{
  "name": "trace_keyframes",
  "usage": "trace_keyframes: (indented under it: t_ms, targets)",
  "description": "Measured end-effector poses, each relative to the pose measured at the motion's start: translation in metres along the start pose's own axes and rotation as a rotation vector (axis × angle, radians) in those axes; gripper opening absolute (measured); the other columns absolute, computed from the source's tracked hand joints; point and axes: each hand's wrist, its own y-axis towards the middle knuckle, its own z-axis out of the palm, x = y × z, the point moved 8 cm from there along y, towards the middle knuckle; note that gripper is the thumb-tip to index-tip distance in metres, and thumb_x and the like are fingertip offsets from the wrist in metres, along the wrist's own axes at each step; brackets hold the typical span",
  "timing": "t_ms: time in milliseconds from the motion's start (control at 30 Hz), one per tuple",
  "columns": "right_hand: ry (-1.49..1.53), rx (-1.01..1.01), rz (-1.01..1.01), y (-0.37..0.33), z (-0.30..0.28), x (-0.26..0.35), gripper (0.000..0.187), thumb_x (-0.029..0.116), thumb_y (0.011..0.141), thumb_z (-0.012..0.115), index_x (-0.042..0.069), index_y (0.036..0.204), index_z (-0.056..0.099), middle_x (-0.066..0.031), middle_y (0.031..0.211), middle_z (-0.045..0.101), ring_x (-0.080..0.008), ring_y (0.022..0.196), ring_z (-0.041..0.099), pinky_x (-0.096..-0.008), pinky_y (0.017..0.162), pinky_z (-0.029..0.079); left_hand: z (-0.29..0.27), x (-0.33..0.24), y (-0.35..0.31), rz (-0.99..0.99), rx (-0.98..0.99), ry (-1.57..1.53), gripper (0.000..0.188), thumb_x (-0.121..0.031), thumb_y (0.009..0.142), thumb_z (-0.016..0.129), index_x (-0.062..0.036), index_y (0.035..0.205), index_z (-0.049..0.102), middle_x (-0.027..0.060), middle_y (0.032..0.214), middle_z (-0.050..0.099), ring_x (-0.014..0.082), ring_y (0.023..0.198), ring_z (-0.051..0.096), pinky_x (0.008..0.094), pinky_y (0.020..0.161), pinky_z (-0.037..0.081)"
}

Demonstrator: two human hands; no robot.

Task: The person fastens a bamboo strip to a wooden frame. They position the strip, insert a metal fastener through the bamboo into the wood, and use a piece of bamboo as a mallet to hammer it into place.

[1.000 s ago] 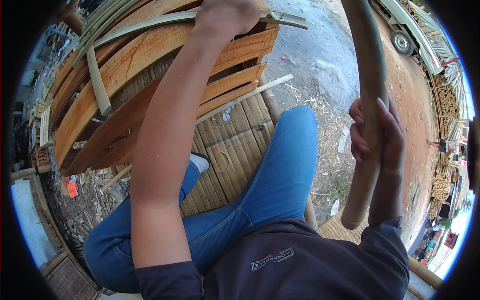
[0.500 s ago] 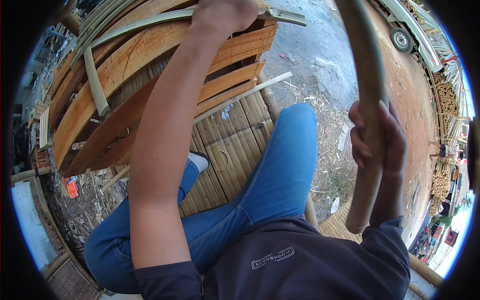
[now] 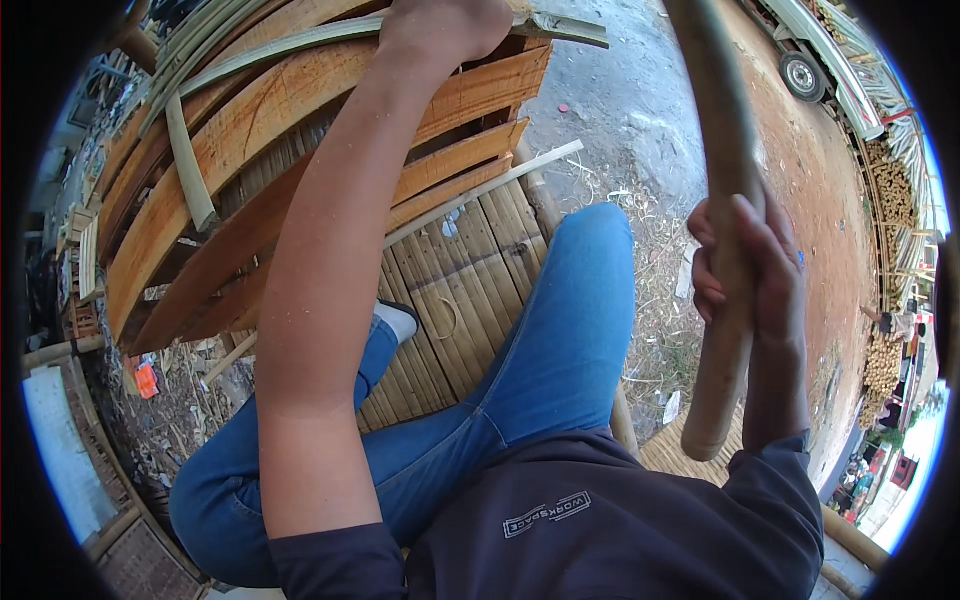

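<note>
My left hand point(image 3: 445, 28) is closed at the top edge over a split bamboo strip point(image 3: 290, 52), which runs across the wooden planks and pokes out past my knuckles on the right. Its fingertips are hidden. Around a thick, slightly curved wooden handle point(image 3: 728, 150) wraps my right hand point(image 3: 765, 262); the handle's far end is cut off by the top edge, and its rounded butt hangs near my shirt. Under the strip stand curved-looking orange-brown planks point(image 3: 235, 125) in spaced rows. A short bamboo piece point(image 3: 190, 165) hangs down against them.
My legs in blue jeans point(image 3: 560, 350) rest on a bamboo slat platform point(image 3: 430, 310). Shavings litter the ground point(image 3: 655, 330) to the right. A white vehicle point(image 3: 830, 70) and stacked poles point(image 3: 888, 190) stand farther right. An orange scrap point(image 3: 147, 380) lies at left.
My right hand and the wooden handle have shifted slightly left and up. The left hand stays at the bamboo strip, almost unmoved.
</note>
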Motion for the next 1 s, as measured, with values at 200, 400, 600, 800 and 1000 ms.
trace_keyframes:
  t_ms: [200,400,600,800,1000]
  targets:
    - [0.044,0.117,-0.037,-0.002,0.012,0.005,0.068,0.017,0.096,0.064,0.012,0.157,0.033,-0.0125,0.085,0.060,-0.0141,0.051,0.056,-0.0275,0.041,0.046,0.013,0.011,0.009,0.006,-0.019,0.106,0.045,-0.025,0.101,0.043,0.0058,0.133,0.050,0.0255,0.138,0.052,0.0376,0.134,0.044,0.0439,0.113,0.036]
    - [-0.025,0.016,-0.033,0.001,0.001,0.016,0.068,0.017,0.095,0.064,0.010,0.156,0.034,-0.0128,0.085,0.060,-0.0131,0.050,0.055,-0.0261,0.041,0.046,0.009,0.007,0.005,0.021,0.011,0.093,0.046,-0.025,0.101,0.043,0.0053,0.134,0.049,0.0252,0.141,0.050,0.0385,0.134,0.045,0.0459,0.114,0.036]
    - [-0.290,-0.047,0.097,-0.011,-0.002,0.007,0.068,0.021,0.096,0.061,0.008,0.156,0.030,-0.0142,0.085,0.059,-0.0133,0.049,0.054,-0.0264,0.039,0.044,0.001,0.004,0.002,-0.037,0.018,0.041,0.046,-0.024,0.100,0.043,0.0057,0.135,0.049,0.0246,0.141,0.051,0.0379,0.133,0.045,0.0453,0.114,0.036]
    - [-0.373,0.038,0.131,-0.006,0.003,0.002,0.066,0.024,0.098,0.060,0.010,0.156,0.031,-0.0118,0.086,0.058,-0.0128,0.050,0.055,-0.0260,0.039,0.045,0.015,0.015,0.017,-0.012,0.021,0.102,0.048,-0.026,0.099,0.047,0.0085,0.132,0.050,0.0263,0.138,0.053,0.0379,0.130,0.048,0.0455,0.113,0.037]
    - [-0.316,-0.048,0.092,-0.012,0.003,0.016,0.063,0.028,0.097,0.060,0.005,0.150,0.036,-0.0121,0.088,0.058,-0.0126,0.048,0.054,-0.0268,0.038,0.044,0.004,0.005,0.006,0.017,0.046,0.091,0.050,-0.027,0.098,0.048,0.0088,0.132,0.050,0.0270,0.139,0.053,0.0381,0.131,0.047,0.0467,0.113,0.037]
